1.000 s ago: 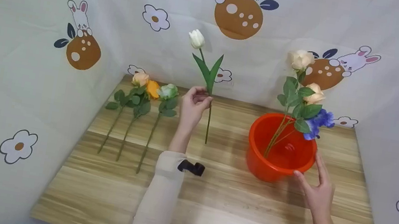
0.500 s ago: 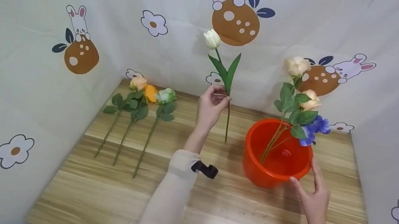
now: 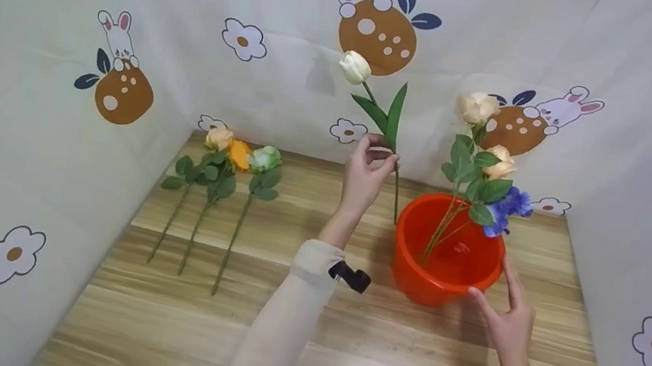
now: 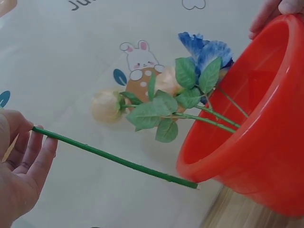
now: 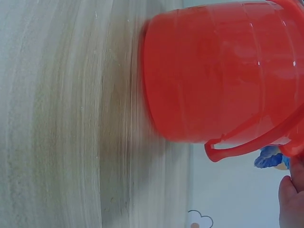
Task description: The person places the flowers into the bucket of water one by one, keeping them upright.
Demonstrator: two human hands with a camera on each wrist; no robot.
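Note:
In the head view my left hand (image 3: 365, 176) pinches the green stem of a white tulip (image 3: 355, 68), which leans up and to the left. The stem's lower end hangs by the left rim of a red bucket (image 3: 412, 282). From the left wrist view, the stem (image 4: 114, 157) points toward the bucket's rim, outside the opening. My right hand (image 3: 514, 327) rests its thumb and straight fingers against the bucket's right side near the rim. Two peach roses (image 3: 478, 108) and a blue flower (image 3: 508, 212) stand in the bucket, tilted right at the top.
On the left of the wooden table (image 3: 159, 327) lie a peach rose (image 3: 219, 138), an orange flower (image 3: 239, 155) and a pale green rose (image 3: 265, 159). Printed cloth walls (image 3: 273, 102) rise behind and beside the table. A red handle (image 5: 256, 142) hangs along the bucket's side.
My left hand has carried the tulip rightward, from mid-table to beside the bucket's left rim. The right hand keeps its place at the bucket; the head view has shifted slightly.

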